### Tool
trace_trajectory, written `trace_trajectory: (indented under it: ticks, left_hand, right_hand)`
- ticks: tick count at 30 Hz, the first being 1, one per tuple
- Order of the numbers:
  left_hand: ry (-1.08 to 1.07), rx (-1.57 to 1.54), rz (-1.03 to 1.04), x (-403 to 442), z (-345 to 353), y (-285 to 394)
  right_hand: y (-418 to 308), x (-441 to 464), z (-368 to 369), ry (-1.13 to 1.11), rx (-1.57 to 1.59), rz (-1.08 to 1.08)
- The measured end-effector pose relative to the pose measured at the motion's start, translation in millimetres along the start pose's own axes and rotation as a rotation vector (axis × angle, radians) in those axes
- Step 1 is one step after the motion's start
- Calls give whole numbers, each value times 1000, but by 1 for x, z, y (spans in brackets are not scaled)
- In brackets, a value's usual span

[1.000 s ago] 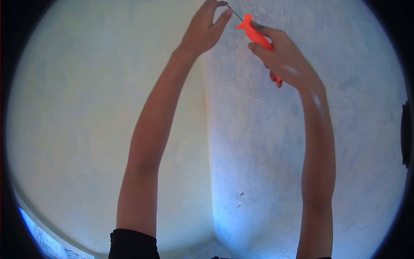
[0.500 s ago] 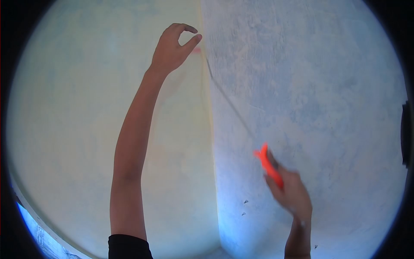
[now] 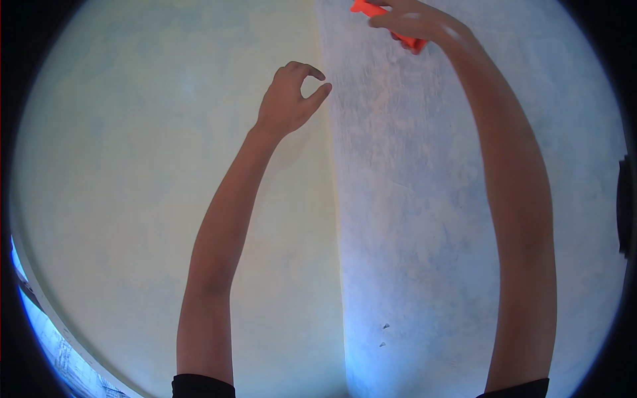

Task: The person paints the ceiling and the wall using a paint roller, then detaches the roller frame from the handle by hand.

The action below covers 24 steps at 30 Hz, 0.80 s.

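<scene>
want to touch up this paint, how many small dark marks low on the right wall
2: upper mark and lower mark, close together, right of the corner. The right arm may hide others.

Orange handle (image 3: 414, 44) looked like smooth plastic. Bluish wall (image 3: 424, 172) was matt, patchy, slightly rough; yellowish wall (image 3: 133, 172) matt, smoother. Black sleeves (image 3: 203, 386): matt cloth.

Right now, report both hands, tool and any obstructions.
Left hand raised, finger and thumb apart. Right hand gripping orange-handled tool, tip unseen. No obstruction visible between hands.
</scene>
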<state>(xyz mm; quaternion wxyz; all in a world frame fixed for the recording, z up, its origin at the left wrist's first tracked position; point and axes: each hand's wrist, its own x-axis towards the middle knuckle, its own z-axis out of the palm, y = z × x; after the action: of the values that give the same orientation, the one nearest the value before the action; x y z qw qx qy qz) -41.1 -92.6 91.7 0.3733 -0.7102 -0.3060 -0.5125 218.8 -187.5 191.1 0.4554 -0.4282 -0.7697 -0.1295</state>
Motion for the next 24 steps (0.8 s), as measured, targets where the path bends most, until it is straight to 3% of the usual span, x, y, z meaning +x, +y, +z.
trace_trajectory:
  ticks: [1, 3, 5, 8, 10, 11, 18, 20, 24]
  left_hand:
    - [-2, 17, 27, -1, -2, -4]
    - [1, 34, 54, 1, -10, -11]
    - [-7, 97, 110, 2, -26, -18]
    - [12, 125, 115, 7, -46, -33]
    - [20, 70, 106, -1, -14, -43]
    - [25, 56, 82, -2, -15, -41]
    - [33, 96, 72, 4, -7, -43]
    - [28, 112, 54, 3, -2, -37]
    - [17, 47, 34, -16, 0, -24]
  right_hand:
    - [9, -10, -1, -27, 4, 2]
    - [54, -15, 23, 126, -160, -166]
    - [63, -77, 25, 93, -105, -58]
    - [62, -154, 16, 111, -111, -68]
    - [71, -168, 29, -24, -81, 206]
    - [65, -169, 31, 23, -85, 236]
    - [44, -21, 19, 209, -258, -138]
    - [-1, -17, -18, -36, -66, -44]
    - [-6, 16, -14, 15, -158, -41]
